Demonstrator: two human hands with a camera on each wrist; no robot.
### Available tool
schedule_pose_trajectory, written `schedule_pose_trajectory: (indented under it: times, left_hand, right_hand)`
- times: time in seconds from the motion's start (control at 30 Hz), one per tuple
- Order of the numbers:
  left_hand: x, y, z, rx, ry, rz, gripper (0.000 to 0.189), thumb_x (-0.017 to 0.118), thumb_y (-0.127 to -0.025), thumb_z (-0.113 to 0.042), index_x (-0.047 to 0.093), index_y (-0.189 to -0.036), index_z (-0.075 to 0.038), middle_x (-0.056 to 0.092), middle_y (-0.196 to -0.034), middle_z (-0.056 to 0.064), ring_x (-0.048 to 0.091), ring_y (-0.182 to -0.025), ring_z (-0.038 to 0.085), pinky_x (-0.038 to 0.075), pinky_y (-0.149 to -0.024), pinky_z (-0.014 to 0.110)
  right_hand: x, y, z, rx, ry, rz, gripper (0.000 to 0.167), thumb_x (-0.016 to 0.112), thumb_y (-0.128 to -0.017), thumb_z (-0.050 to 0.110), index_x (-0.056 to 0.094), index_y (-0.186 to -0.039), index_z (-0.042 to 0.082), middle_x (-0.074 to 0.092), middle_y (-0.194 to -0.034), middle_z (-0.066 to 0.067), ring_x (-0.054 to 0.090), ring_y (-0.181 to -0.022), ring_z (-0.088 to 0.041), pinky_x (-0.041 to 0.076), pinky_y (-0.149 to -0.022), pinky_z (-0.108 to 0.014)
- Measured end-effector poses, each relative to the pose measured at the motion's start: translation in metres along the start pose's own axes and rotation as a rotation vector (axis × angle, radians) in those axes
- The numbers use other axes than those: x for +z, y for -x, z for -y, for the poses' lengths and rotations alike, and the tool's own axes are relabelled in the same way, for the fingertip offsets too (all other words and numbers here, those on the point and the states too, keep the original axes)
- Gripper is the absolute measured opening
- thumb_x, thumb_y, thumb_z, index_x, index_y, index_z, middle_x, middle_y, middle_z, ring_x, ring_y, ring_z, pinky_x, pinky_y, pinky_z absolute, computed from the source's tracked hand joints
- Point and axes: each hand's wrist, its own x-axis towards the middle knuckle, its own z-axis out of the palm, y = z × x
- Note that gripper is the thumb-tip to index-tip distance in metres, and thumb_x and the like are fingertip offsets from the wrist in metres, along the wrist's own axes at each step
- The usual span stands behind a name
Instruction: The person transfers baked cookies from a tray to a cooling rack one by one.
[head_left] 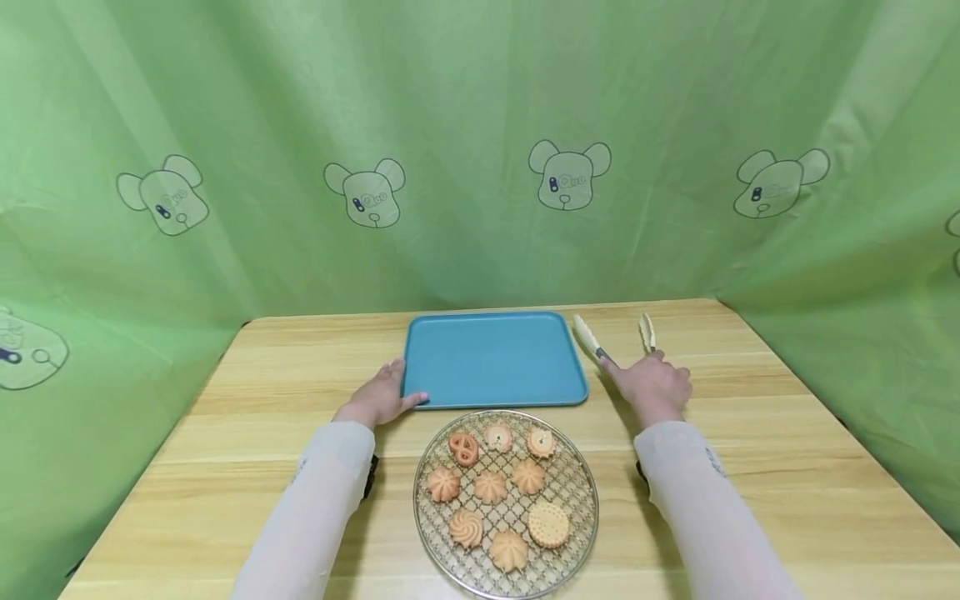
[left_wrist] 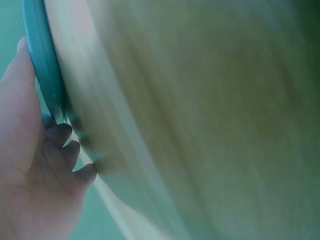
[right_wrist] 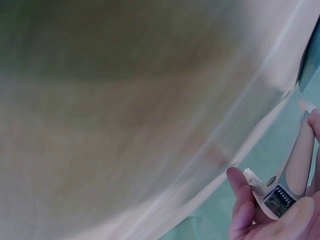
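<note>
A blue tray [head_left: 495, 358] lies flat on the wooden table. My left hand [head_left: 378, 394] holds its near left corner, the thumb along the front rim and the fingers at the left side. In the left wrist view the tray's edge [left_wrist: 44, 55] passes between thumb and curled fingers. Right of the tray, my right hand [head_left: 652, 385] grips a pair of tongs [head_left: 587, 333] whose pale scalloped tips point away from me and stand apart. The right wrist view shows the tongs' handle [right_wrist: 298, 165] within the fingers. Nearer me is a round wire rack [head_left: 504, 505].
Several cookies sit on the rack, among them a pretzel-shaped cookie [head_left: 463, 448], a round dotted biscuit [head_left: 548, 525] and a swirled cookie [head_left: 467, 527]. Behind the table [head_left: 247, 433] hangs a green curtain [head_left: 465, 100] with printed bear heads.
</note>
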Motion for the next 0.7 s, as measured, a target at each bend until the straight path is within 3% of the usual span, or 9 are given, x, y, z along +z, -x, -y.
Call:
schedule_pose_trajectory:
  times: [0.23,0.37,0.7]
  left_hand:
    - [-0.0001,0.0004,-0.0005,-0.005,-0.004,0.003,0.093,0.050,-0.092,-0.057,0.008,-0.151,0.000,0.011,-0.156,0.017,0.012,-0.142,0.033,0.014,-0.114,0.046]
    - [-0.0001,0.0000,0.0000,-0.005,-0.008,0.002,0.093,0.049,-0.092,-0.057,0.008,-0.151,0.001,0.012,-0.156,0.017,0.012,-0.142,0.033,0.014,-0.115,0.046]
    - [0.0005,-0.0009,0.0008,-0.001,-0.009,0.001,0.093,0.049,-0.092,-0.057,0.009,-0.151,0.001,0.012,-0.156,0.017,0.012,-0.142,0.034,0.014,-0.115,0.046]
  right_hand:
    - [0.0018,-0.0009,-0.0007,-0.004,0.001,0.016,0.118,0.035,-0.082,0.080,0.020,-0.136,-0.024,0.043,-0.118,-0.046,0.036,-0.112,-0.058,0.038,-0.092,-0.060]
    - [0.0021,-0.0017,-0.0006,0.001,0.001,0.007,0.114,0.038,-0.083,0.078,0.031,-0.128,-0.026,0.045,-0.113,-0.045,0.041,-0.107,-0.056,0.042,-0.086,-0.058]
    - [0.0047,-0.0023,-0.0001,0.007,-0.037,0.027,0.109,0.044,-0.084,0.074,0.035,-0.123,-0.027,0.043,-0.105,-0.038,0.043,-0.101,-0.051,0.046,-0.075,-0.053]
